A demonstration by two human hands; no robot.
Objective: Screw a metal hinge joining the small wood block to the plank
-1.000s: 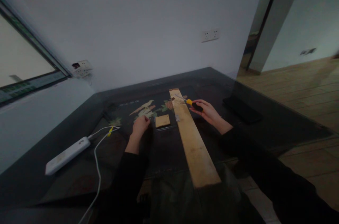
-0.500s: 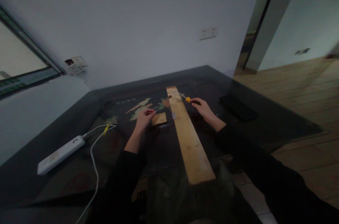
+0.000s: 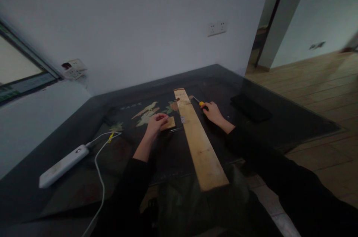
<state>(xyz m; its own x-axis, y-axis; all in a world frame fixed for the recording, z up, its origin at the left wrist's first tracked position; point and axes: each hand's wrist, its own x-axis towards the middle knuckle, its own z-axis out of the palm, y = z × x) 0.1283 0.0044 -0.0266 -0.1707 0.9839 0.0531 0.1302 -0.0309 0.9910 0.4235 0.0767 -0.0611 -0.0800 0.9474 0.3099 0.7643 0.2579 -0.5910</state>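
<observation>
A long wooden plank (image 3: 200,145) lies lengthwise on the dark table (image 3: 167,158), its near end jutting past the front edge. To its right, my right hand (image 3: 212,112) is closed on a screwdriver (image 3: 201,103) with a yellow and black handle; the shaft points toward the plank's far part. On the left side, my left hand (image 3: 157,122) has thumb and fingers pinched together over a small square wooden piece (image 3: 169,123). Whatever is in that pinch is too small to name. A small printed label (image 3: 183,119) sits on the plank's left edge.
A white power strip (image 3: 64,166) with a white cable (image 3: 100,177) lies at the left of the table. A flat black object (image 3: 251,108) rests on the right. The wall with a socket (image 3: 217,28) stands behind the table.
My right hand with the screwdriver has shifted slightly away from the plank. My left hand has moved a little to the right, over the small wooden piece. The view has shifted slightly.
</observation>
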